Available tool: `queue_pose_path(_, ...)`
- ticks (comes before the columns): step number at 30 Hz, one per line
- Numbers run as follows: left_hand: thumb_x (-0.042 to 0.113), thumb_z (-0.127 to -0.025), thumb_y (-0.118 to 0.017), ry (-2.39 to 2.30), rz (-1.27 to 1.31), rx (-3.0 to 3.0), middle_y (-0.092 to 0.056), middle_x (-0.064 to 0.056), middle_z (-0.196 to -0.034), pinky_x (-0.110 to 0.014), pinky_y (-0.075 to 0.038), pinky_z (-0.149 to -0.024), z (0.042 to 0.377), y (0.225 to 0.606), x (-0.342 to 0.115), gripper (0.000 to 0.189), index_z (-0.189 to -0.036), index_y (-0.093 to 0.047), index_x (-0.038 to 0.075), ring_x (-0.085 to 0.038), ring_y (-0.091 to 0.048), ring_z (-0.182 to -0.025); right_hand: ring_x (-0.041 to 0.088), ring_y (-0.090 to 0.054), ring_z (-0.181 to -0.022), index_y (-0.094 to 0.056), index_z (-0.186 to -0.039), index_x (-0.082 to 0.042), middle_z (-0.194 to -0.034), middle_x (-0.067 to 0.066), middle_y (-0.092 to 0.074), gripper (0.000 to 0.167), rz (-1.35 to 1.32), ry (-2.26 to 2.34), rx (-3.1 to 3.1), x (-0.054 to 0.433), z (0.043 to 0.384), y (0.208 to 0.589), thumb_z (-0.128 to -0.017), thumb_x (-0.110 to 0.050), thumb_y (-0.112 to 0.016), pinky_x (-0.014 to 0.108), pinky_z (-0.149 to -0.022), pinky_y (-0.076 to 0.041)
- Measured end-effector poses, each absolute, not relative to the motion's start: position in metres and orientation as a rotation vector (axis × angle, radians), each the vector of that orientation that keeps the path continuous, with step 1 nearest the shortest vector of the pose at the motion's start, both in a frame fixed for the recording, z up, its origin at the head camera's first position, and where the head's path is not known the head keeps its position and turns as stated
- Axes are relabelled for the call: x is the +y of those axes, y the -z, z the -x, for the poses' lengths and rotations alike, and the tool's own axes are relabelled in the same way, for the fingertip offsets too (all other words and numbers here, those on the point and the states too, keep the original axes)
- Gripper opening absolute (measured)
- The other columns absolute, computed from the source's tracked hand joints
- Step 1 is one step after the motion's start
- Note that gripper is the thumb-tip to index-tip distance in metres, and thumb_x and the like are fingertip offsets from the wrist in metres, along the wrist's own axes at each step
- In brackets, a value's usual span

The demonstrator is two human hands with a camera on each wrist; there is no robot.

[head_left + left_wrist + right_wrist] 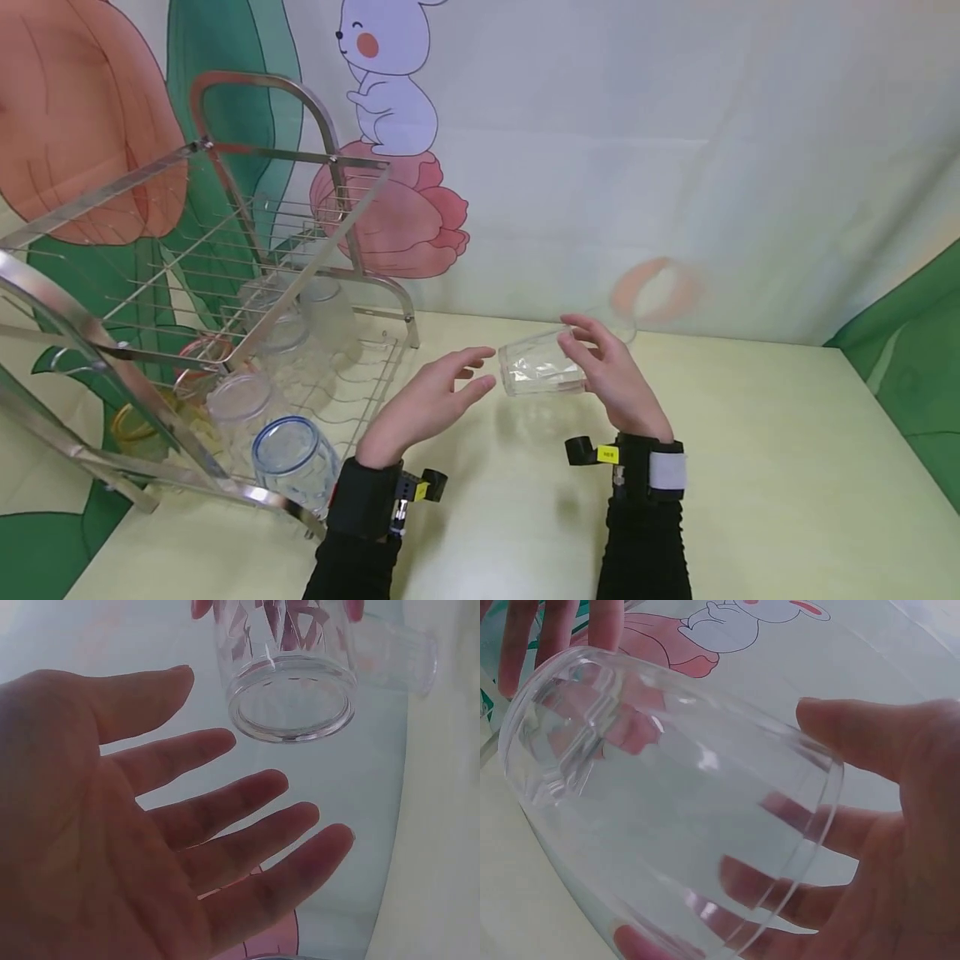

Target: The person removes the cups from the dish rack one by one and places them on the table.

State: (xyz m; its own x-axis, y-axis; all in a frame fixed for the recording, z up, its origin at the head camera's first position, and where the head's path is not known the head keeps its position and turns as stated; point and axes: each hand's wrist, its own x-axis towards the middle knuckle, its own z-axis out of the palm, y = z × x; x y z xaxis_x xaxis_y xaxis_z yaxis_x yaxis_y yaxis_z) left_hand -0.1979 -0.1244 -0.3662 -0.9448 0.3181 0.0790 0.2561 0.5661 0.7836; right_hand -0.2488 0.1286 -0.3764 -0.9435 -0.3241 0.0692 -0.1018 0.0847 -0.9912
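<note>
In the head view my right hand (618,383) holds a clear drinking glass (536,367) tipped on its side above the table, its base towards the left. The right wrist view shows the thumb and fingers round the rim end of this glass (682,795). My left hand (423,404) is just left of the base, fingers apart and slightly bent, with a small gap between them and the glass. In the left wrist view its palm (112,817) shows, holding nothing. Another clear glass (394,656) appears behind the held one there, mostly transparent and partly hidden.
A two-tier metal dish rack (300,300) stands at the left. On its lower tier are several glasses, among them a blue-rimmed glass (292,458), a pale purple glass (243,408) and a yellow glass (142,429). A printed cloth (600,150) hangs behind the table (750,467).
</note>
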Motion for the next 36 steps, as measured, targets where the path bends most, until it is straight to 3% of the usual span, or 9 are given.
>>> queue_pose_path(10,0.026,-0.1,-0.058,-1.082,-0.559,2.866,-0.049,-0.01,-0.144,-0.044,-0.034,-0.109,0.183,0.351,-0.141,0.049,-0.144,-0.047,0.007,-0.027,-0.042,-0.135,0.033,-0.048,-0.124,-0.044,-0.144,-0.017,-0.142,0.016,-0.038,0.055,0.416,1.824,2.34,0.142,0.251,0.371,-0.097,-0.041,-0.06,0.048,-0.092,-0.049)
queue_pose_path(17,0.025,-0.1,-0.058,-1.049,-0.573,2.92,-0.051,-0.01,-0.141,-0.046,-0.036,-0.108,0.176,0.344,-0.152,0.046,-0.142,-0.05,0.008,-0.028,-0.044,-0.133,0.031,-0.044,-0.127,-0.044,-0.144,-0.021,-0.144,0.014,-0.037,0.057,0.431,1.747,2.403,0.151,0.25,0.369,-0.095,-0.046,-0.061,0.051,-0.098,-0.041)
queue_pose_path(28,0.028,-0.1,-0.059,-0.776,-0.47,3.021,-0.049,-0.015,-0.142,-0.052,-0.034,-0.108,0.158,0.333,-0.174,0.047,-0.141,-0.051,0.008,-0.035,-0.04,-0.135,0.033,-0.041,-0.128,-0.044,-0.145,-0.02,-0.143,0.012,-0.039,0.058,0.457,1.7,2.461,0.163,0.249,0.364,-0.095,-0.046,-0.06,0.051,-0.098,-0.041)
queue_pose_path(36,0.027,-0.096,-0.065,-0.555,-0.366,3.083,-0.052,-0.022,-0.136,-0.056,-0.039,-0.102,0.142,0.323,-0.199,0.053,-0.141,-0.05,0.005,-0.041,-0.046,-0.128,0.037,-0.04,-0.128,-0.042,-0.145,-0.016,-0.143,0.017,-0.038,0.06,0.479,1.641,2.536,0.174,0.251,0.362,-0.096,-0.046,-0.059,0.053,-0.096,-0.043)
